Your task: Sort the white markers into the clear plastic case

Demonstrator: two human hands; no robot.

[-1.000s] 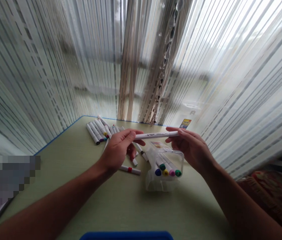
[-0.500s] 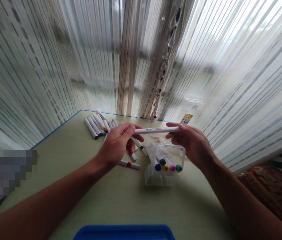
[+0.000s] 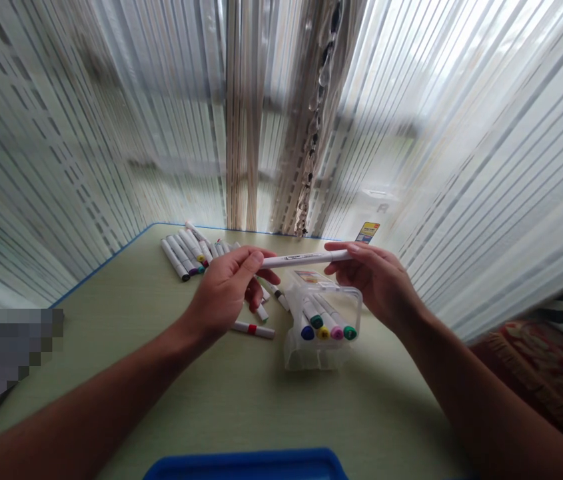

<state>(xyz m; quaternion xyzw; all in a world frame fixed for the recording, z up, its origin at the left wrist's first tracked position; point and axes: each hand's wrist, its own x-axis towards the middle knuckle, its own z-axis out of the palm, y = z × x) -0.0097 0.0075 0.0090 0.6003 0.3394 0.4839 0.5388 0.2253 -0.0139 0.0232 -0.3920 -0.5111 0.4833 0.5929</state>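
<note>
A white marker (image 3: 298, 259) with small dark print is held level above the table, one end in each hand. My left hand (image 3: 234, 277) is closed round its left end. The fingertips of my right hand (image 3: 374, 273) pinch its right end. Just below stands a clear plastic case (image 3: 316, 359) holding several markers (image 3: 331, 317) with blue, green, yellow and pink ends facing me. Partly behind my left hand, several white markers lie loose, among them a red-banded marker (image 3: 256, 329) in front.
More white markers (image 3: 186, 248) are heaped at the table's back left. A blue tray or lid edge (image 3: 246, 463) shows at the near side. A yellow label (image 3: 368, 231) stands behind my right hand. A sheer striped curtain (image 3: 171, 133) hangs behind the green table (image 3: 211, 407).
The whole view has shifted slightly, so everything appears a little further left. Both hands keep the same hold on the marker.
</note>
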